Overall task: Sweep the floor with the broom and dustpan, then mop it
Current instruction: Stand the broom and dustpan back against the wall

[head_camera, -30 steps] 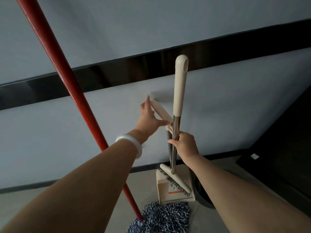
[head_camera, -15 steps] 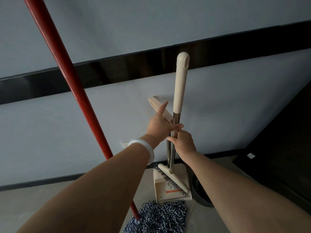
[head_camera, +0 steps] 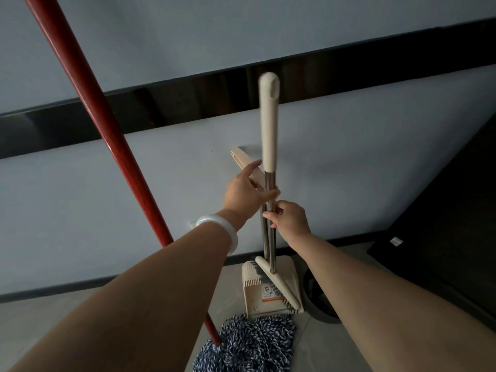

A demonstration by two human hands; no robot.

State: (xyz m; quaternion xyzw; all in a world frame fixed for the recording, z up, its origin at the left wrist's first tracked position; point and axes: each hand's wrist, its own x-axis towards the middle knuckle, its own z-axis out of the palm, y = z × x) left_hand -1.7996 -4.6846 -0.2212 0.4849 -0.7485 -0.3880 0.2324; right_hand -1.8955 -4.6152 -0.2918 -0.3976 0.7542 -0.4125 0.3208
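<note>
A broom (head_camera: 268,122) with a cream grip and a metal shaft stands upright, its brush head resting in the cream dustpan (head_camera: 268,296) on the floor by the wall. My right hand (head_camera: 291,220) grips the metal shaft. My left hand (head_camera: 245,193), with a white bangle on its wrist, is spread with straight fingers against the dustpan's slanted cream handle (head_camera: 239,158), its thumb touching the shaft. A mop with a red pole (head_camera: 104,135) leans to the left, and its blue-and-white string head (head_camera: 249,343) lies on the floor in front of the dustpan.
A grey wall with a dark horizontal band (head_camera: 188,95) is straight ahead. A dark round bin (head_camera: 318,302) sits right of the dustpan, partly behind my right forearm. Dark furniture (head_camera: 442,210) fills the right side. Grey floor tiles (head_camera: 40,323) lie at lower left.
My left hand slid right and down along the dustpan handle until its thumb reached the broom shaft. The right hand kept its hold on the shaft, and the broom now stands straighter.
</note>
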